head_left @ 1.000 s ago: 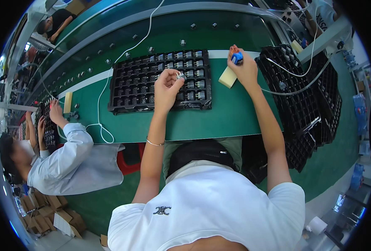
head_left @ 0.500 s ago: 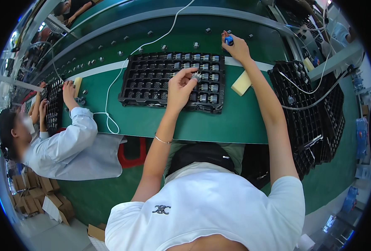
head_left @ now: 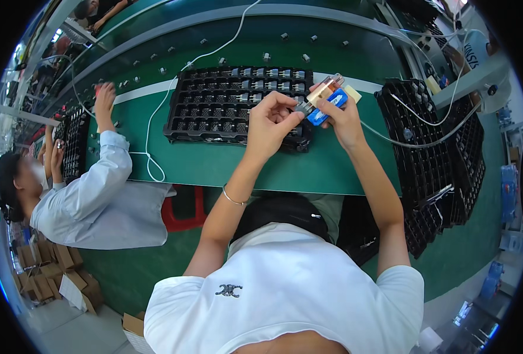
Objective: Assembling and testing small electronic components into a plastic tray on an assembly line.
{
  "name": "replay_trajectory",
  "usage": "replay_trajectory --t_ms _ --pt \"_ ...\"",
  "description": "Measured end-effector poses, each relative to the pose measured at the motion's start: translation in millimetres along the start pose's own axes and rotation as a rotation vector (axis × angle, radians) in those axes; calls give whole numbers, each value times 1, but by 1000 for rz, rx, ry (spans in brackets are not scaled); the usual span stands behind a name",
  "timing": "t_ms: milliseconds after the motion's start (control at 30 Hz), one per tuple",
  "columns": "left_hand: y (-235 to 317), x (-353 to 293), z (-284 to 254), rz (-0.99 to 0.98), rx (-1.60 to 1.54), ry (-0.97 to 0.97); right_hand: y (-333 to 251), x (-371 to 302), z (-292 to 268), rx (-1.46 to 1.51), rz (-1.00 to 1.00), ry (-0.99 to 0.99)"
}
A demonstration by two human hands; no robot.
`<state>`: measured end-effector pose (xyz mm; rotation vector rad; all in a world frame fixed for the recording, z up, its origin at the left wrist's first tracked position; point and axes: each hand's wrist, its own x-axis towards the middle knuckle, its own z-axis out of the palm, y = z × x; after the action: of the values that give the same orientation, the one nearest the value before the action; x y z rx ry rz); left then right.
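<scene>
My left hand (head_left: pixel 270 121) and my right hand (head_left: pixel 344 118) meet above the right end of a black compartment tray (head_left: pixel 214 106) holding several small grey parts. A blue hand tool (head_left: pixel 327 99) with a tan, translucent upper piece sits in my right hand. My left hand pinches a small grey part (head_left: pixel 302 107) against the tool's tip. A thin bracelet circles my left wrist. Both forearms reach over the green bench (head_left: pixel 214 168).
A stack of empty black trays (head_left: pixel 426 153) with white cables across it stands at the right. A co-worker in a pale shirt (head_left: pixel 90 194) works at another tray on the left. A white cable (head_left: pixel 155 118) loops over the bench. A red stool (head_left: pixel 184 209) and cardboard boxes (head_left: pixel 43 271) are below.
My right hand has come back from the bench's far edge with the blue tool. My left hand has lifted off the tray with a small part, and the two hands now meet.
</scene>
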<state>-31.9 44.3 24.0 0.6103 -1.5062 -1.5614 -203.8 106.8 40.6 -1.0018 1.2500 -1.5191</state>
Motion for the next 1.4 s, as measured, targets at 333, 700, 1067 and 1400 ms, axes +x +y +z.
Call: replay_trajectory --t_ms 333,700,1067,1400 --pt "-5 -13 13 -15 18 -30 5 -23 -13 148 155 -109" --pt "-6 24 -71 159 1335 272 37 -10 -77 -640 -227 367" --pt "-16 48 -83 -80 1520 187 57 2 -84 -1057 -340 517" --pt "-32 30 -43 21 245 121 56 2 -82 -1052 -315 522"
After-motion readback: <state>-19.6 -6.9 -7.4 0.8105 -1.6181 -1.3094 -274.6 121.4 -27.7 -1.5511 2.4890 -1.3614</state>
